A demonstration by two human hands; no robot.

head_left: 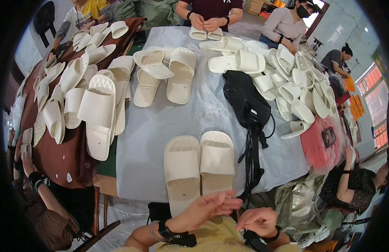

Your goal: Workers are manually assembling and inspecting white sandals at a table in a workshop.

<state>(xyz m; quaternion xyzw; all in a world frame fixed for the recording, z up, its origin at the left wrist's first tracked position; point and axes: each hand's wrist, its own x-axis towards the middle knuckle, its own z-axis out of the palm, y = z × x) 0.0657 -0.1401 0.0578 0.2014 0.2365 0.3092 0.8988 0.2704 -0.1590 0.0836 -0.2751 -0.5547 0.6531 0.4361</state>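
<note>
Two cream slide slippers lie side by side in front of me on the grey-covered table: the left slipper (182,166) and the right slipper (218,157), toes pointing away. My left hand (207,210) is over their heel ends, fingers stretched out and nothing seen in them. Whether it touches a slipper I cannot tell. Beside it, to the right, my right hand (259,221) has its fingers curled inward; anything in them is hidden. Dark bands circle both wrists.
A black drawstring bag (247,98) lies right of the slippers, its straps trailing toward me. Slipper piles are at left (100,109) and right (289,90); a few more slippers (181,75) lie ahead. A pink plastic bundle (322,140) sits at the right edge. Several people work around.
</note>
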